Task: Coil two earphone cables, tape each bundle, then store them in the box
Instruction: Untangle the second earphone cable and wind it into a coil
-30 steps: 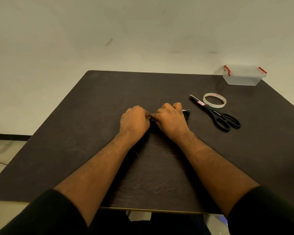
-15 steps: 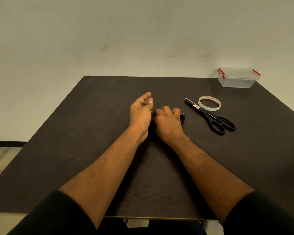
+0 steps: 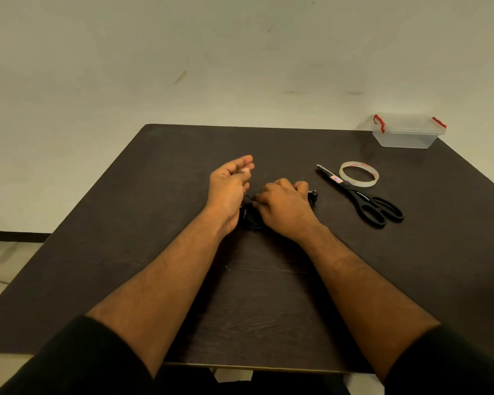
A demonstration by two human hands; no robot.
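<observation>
At table's far right corner, lidded clear box [image 3: 407, 134] stands.

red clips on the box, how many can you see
2. One red clip sits at the left end of the lid of the clear box, the other at the right end. The box stands at the table's far right corner; further clips could be hidden behind it.

Black earphone cable [image 3: 250, 216] lay bunched on the table between the two hands, mostly hidden under the right hand [image 3: 285, 208], an end poking out just right of that hand's fingers. Clear lidded box [image 3: 405, 135] with red clips sat well beyond and right of the right hand; tape roll [image 3: 358, 173] lay flat, nearer, right of it.
</observation>
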